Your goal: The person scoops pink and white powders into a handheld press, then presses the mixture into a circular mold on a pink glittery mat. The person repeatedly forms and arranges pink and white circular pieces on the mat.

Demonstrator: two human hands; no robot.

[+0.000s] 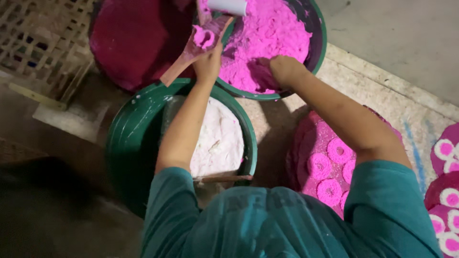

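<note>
Clamped around a flat wooden mould (pixel 191 50) packed with pink dough, my left hand (pixel 208 64) holds it over the rim of the green round basin of bright pink dough (pixel 267 36). My right hand (pixel 283 69) digs into that dough, fingers curled shut on a clump. Just below sits a green basin of white dough (pixel 215 138).

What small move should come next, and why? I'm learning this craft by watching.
Probably the right hand should lift a pinch from the bright pink dough heap in the green basin and press it into the wooden mould paddle that the left hand holds, since the paddle carries only a small pink lump.
</note>
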